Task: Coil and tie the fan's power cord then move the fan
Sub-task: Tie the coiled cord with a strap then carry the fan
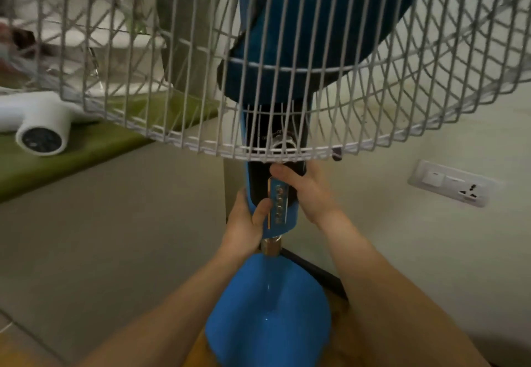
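Note:
A blue pedestal fan fills the head view. Its white wire cage [287, 59] with dark blue blades spans the top. Below the cage, a blue and black control column [283, 208] sits over a round blue base [267, 312]. My left hand [247, 223] wraps the column from the left, thumb on its front. My right hand [304, 191] grips the same column from the right, just under the cage. The power cord is not visible.
A white hair dryer [40, 128] lies on a green mat [71, 160] at the left. A wall socket plate [451, 183] is on the white wall at right. Grey tiled floor [129, 223] spreads to the left of the fan.

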A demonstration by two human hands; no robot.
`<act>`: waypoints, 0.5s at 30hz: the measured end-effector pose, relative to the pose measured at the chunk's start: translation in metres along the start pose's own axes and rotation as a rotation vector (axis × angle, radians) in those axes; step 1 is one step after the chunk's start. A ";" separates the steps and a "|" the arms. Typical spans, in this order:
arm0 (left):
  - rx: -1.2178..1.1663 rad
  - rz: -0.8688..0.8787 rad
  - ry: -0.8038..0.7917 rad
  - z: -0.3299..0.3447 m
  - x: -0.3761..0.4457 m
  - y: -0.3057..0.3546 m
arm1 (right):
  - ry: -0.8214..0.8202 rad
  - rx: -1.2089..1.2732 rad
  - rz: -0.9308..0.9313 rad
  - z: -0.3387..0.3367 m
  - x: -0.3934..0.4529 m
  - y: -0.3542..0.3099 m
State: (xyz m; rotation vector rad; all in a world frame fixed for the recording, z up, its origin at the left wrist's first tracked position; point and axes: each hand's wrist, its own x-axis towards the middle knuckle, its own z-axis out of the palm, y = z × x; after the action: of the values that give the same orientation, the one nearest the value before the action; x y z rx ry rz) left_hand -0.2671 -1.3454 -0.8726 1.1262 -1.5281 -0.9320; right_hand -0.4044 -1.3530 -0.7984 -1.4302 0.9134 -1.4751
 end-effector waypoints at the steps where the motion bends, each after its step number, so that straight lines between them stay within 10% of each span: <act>1: 0.007 -0.007 0.008 0.001 0.000 -0.001 | -0.004 -0.002 0.018 -0.001 0.001 0.000; 15: -0.041 0.011 0.003 0.020 0.026 -0.012 | -0.032 0.066 -0.044 -0.028 0.024 0.020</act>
State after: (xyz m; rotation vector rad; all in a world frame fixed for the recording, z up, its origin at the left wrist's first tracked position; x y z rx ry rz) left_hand -0.2867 -1.3727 -0.8818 1.0890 -1.5046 -0.9494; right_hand -0.4302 -1.3845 -0.8103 -1.4299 0.8108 -1.4972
